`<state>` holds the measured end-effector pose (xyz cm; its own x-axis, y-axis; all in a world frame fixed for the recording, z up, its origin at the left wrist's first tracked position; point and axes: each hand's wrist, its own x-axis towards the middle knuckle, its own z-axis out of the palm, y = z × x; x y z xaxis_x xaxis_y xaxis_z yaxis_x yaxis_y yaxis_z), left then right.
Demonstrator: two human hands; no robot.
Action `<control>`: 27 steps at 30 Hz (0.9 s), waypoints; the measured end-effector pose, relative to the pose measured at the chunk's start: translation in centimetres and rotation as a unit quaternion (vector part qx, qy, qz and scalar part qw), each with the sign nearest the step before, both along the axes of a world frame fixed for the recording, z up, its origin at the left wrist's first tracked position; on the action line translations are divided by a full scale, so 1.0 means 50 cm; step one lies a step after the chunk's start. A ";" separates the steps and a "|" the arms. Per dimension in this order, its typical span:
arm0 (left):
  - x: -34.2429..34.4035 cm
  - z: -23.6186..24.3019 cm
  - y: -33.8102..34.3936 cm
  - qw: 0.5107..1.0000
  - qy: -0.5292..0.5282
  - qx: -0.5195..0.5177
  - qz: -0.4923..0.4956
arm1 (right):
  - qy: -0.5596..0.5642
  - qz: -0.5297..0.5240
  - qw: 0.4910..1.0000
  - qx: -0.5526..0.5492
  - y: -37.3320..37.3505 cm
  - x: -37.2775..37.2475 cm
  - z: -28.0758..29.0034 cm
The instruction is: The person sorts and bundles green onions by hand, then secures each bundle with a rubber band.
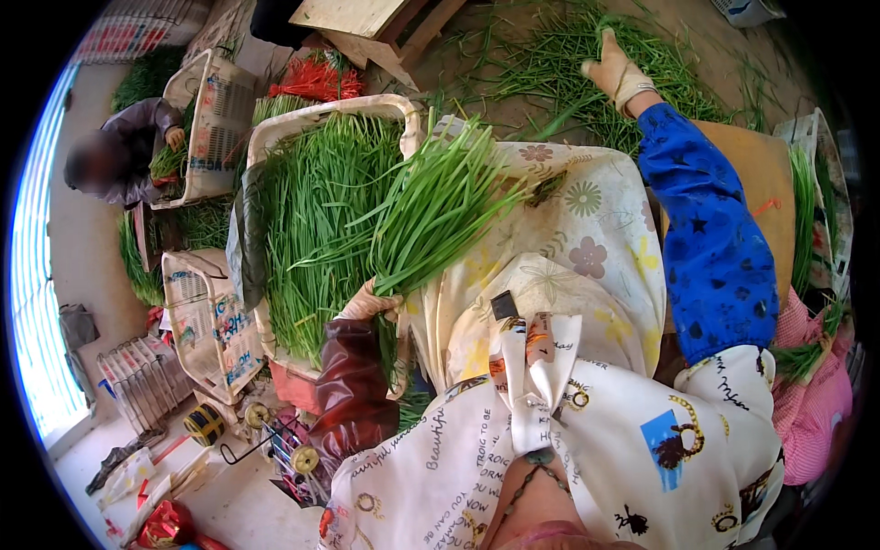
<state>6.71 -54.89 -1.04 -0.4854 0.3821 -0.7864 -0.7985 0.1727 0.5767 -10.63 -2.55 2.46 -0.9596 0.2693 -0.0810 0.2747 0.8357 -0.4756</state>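
My left hand (369,302), in a pale glove below a shiny brown sleeve, is closed round the lower part of a bunch of garlic chives (440,211). The long green leaves fan out up and to the right, partly over my lap. Beside it, a white plastic crate (325,110) is packed with more chives (316,220). My right hand (619,73), also gloved, reaches far forward from a blue patterned sleeve. Its fingers are stretched out with the thumb apart, above a loose heap of chives (550,82) on the floor. A flowered apron (587,220) covers my lap.
A co-worker (119,156) handles greens by another crate (220,119) at the far left. Red ties (316,80) lie behind my crate, near a wooden stool (367,18). An empty-looking crate (197,312) stands left. Someone in pink checks (811,394) is close on my right.
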 end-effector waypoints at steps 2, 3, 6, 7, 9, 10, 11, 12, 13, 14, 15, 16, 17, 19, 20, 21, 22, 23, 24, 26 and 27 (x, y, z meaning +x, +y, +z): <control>0.001 0.016 0.006 1.000 0.007 0.010 0.028 | 0.005 0.029 0.998 0.061 -0.053 0.017 -0.016; -0.002 0.040 0.021 0.999 0.001 -0.011 0.033 | 0.021 0.089 0.989 -0.115 -0.076 0.023 -0.034; 0.004 0.042 0.002 0.998 0.016 -0.055 0.008 | -0.246 0.057 0.862 -0.440 -0.216 0.052 0.032; 0.000 0.029 -0.001 0.999 0.037 -0.012 -0.003 | -0.227 0.068 0.858 -0.457 -0.241 0.065 0.042; -0.007 0.040 0.007 0.999 0.040 -0.023 -0.013 | -0.210 0.068 0.880 -0.421 -0.278 0.062 0.008; -0.012 0.048 0.016 0.999 0.043 -0.027 -0.018 | -0.216 0.074 0.879 -0.418 -0.288 0.055 -0.011; -0.015 0.059 0.028 0.995 0.048 -0.082 -0.025 | -0.216 0.067 0.883 -0.411 -0.296 0.050 -0.028; -0.011 0.060 0.026 0.996 0.044 -0.079 -0.019 | -0.203 0.085 0.874 -0.434 -0.295 0.050 -0.026; -0.009 0.061 0.024 0.996 0.039 -0.075 -0.013 | -0.190 0.103 0.863 -0.456 -0.290 0.051 -0.023; -0.007 0.061 0.023 0.997 0.034 -0.071 -0.008 | -0.176 0.120 0.852 -0.478 -0.286 0.050 -0.018; -0.006 0.064 0.028 0.999 0.018 -0.050 0.009 | -0.193 0.073 0.786 -0.583 -0.284 0.053 -0.007; -0.002 0.054 0.026 0.998 0.026 -0.047 0.013 | -0.208 0.020 0.707 -0.676 -0.284 0.053 0.004; 0.002 0.037 0.022 0.998 0.034 -0.043 0.017 | -0.179 0.028 0.706 -0.685 -0.290 0.059 0.012; -0.007 0.045 0.039 0.998 0.019 -0.051 0.007 | -0.083 0.112 0.787 -0.601 -0.276 0.050 -0.007; -0.008 0.039 0.040 0.999 0.015 -0.044 0.006 | -0.032 0.142 0.822 -0.550 -0.269 0.047 -0.016; -0.007 0.031 0.038 0.999 0.013 -0.038 0.008 | 0.033 0.175 0.906 -0.383 -0.262 0.030 -0.013; -0.005 0.026 0.036 0.999 0.010 -0.032 0.010 | 0.058 0.126 0.908 -0.395 -0.246 0.027 -0.011; -0.003 0.022 0.034 0.999 0.007 -0.030 0.014 | 0.085 0.078 0.906 -0.407 -0.230 0.025 -0.007; 0.003 0.019 0.026 0.999 0.003 -0.032 0.024 | 0.065 -0.046 0.802 -0.592 -0.213 0.030 0.016; 0.005 0.015 0.029 0.999 0.008 -0.025 0.020 | 0.089 -0.045 0.835 -0.541 -0.142 0.020 0.021; 0.005 0.003 0.032 0.999 0.018 -0.023 0.015 | 0.155 -0.029 0.883 -0.442 -0.113 0.006 -0.040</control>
